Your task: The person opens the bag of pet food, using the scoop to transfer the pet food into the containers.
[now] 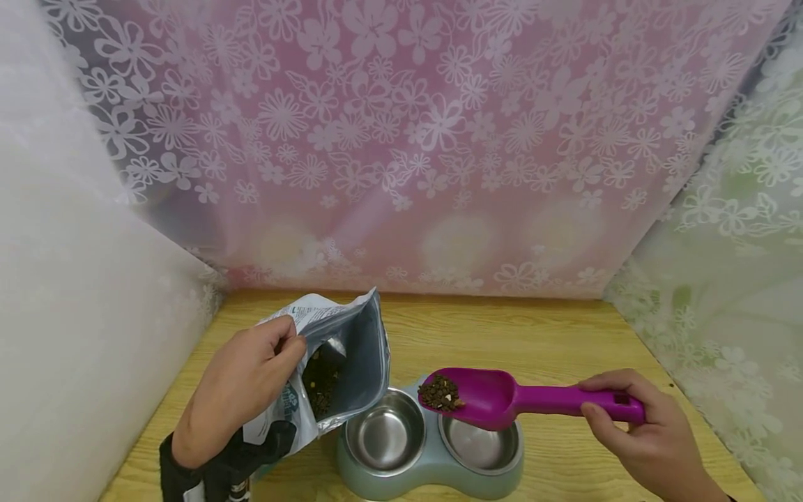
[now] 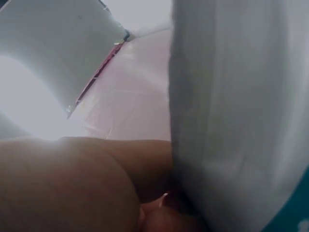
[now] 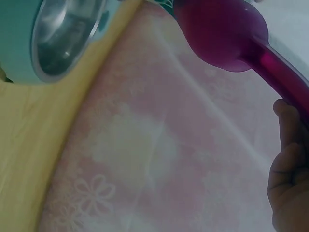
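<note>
My left hand (image 1: 251, 369) grips the edge of a foil-lined bag (image 1: 357, 362), whose mouth gapes toward the right. Brown pellets (image 1: 321, 380) lie inside it. In the left wrist view the bag's pale side (image 2: 231, 106) fills the right half, beside my fingers (image 2: 149, 164). My right hand (image 1: 652, 432) holds a magenta scoop (image 1: 489, 394) by its handle, bowl pointing left. A small heap of brown kibble (image 1: 441, 392) sits at the scoop's tip. The scoop hovers over the right bowl of a double pet feeder (image 1: 433, 467); its underside (image 3: 222, 34) shows in the right wrist view.
Two steel bowls sit in the green feeder: the left bowl (image 1: 385, 432) and the right bowl (image 1: 483, 443), partly covered by the scoop. Below is a wood-grain table (image 1: 502, 331). A pink floral curtain (image 1: 401, 174) hangs behind, with pale sheets at both sides.
</note>
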`<state>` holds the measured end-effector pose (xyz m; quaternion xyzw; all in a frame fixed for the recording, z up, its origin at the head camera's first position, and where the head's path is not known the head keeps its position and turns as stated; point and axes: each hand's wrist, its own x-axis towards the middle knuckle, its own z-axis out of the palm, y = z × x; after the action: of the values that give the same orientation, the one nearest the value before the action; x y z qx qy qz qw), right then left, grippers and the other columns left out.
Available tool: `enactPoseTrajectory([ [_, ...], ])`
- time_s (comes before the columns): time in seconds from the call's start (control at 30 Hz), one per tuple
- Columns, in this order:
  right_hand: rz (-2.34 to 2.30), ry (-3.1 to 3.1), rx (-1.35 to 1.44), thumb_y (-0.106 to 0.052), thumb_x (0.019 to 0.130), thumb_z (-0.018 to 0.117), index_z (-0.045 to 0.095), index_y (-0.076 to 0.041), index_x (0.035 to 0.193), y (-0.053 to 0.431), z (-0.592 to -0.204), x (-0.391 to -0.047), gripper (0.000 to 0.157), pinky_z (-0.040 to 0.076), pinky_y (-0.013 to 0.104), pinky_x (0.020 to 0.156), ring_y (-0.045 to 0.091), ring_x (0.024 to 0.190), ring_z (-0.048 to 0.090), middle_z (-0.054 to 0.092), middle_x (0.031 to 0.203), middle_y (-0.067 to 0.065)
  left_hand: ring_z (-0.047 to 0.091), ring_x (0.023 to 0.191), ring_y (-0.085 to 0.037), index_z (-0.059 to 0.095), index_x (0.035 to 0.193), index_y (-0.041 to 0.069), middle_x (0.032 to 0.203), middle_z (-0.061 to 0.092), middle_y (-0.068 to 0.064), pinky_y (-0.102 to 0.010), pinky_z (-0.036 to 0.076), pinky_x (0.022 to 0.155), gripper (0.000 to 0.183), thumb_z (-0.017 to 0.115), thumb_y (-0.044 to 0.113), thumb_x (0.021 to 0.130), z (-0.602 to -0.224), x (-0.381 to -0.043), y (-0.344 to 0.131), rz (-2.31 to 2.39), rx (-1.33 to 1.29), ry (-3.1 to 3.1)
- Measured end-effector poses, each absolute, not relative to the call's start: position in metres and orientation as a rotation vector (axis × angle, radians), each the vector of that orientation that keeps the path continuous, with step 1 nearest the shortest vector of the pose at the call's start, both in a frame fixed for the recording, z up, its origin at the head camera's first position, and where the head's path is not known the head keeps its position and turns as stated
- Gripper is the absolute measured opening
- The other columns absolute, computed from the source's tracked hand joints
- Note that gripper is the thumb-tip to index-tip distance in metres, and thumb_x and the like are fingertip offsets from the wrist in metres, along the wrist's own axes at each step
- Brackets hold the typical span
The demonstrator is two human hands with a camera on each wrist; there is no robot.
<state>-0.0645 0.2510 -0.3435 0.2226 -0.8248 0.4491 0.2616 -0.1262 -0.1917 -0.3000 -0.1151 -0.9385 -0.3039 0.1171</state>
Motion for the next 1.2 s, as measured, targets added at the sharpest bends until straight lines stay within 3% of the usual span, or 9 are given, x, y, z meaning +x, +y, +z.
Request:
enactPoseTrajectory([
  [0.17,1.177,-2.259,0.759,0.023,0.072,0.065,0.062,-0.007,0.103,0.238,-0.355,-0.076,0.043,0.038,0.019,0.043,0.0,0.052,0.049,0.064,0.086,-0.001,0.035,0.049,-0.015,0.042,0.07,0.018,0.058,0.035,0.002,-0.028,0.027,0.047,0.025,0.045,0.021,0.095,-0.299,-0.127,-0.192,-0.887,-0.339,-2.752],
  [0.5,1.183,-2.136,0.954,0.025,0.062,0.066,0.063,-0.004,0.098,0.206,-0.354,-0.089,0.046,0.035,0.013,0.042,-0.004,0.052,0.047,0.066,0.082,0.003,0.034,0.049,-0.016,0.042,0.07,0.017,0.058,0.034,0.002,-0.028,0.027,0.048,0.026,0.045,0.021,0.096,-0.3,-0.127,-0.193,-0.922,-0.346,-2.759],
  [0.97,1.089,-2.342,0.99,0.01,0.075,0.072,0.061,-0.016,0.105,0.204,-0.364,-0.102,0.042,0.046,0.018,0.056,0.005,0.07,0.06,0.066,0.095,-0.002,0.034,0.048,-0.016,0.042,0.072,0.018,0.057,0.034,0.002,-0.028,0.026,0.048,0.027,0.044,0.023,0.098,-0.3,-0.125,-0.197,-0.919,-0.37,-2.767],
  [1.2,1.072,-2.345,1.058,0.01,0.074,0.073,0.061,-0.015,0.106,0.199,-0.361,-0.104,0.042,0.05,0.019,0.059,0.007,0.075,0.063,0.066,0.096,-0.002,0.032,0.048,-0.014,0.041,0.071,0.018,0.057,0.033,0.002,-0.027,0.026,0.048,0.028,0.045,0.023,0.098,-0.299,-0.125,-0.199,-0.923,-0.4,-2.751],
])
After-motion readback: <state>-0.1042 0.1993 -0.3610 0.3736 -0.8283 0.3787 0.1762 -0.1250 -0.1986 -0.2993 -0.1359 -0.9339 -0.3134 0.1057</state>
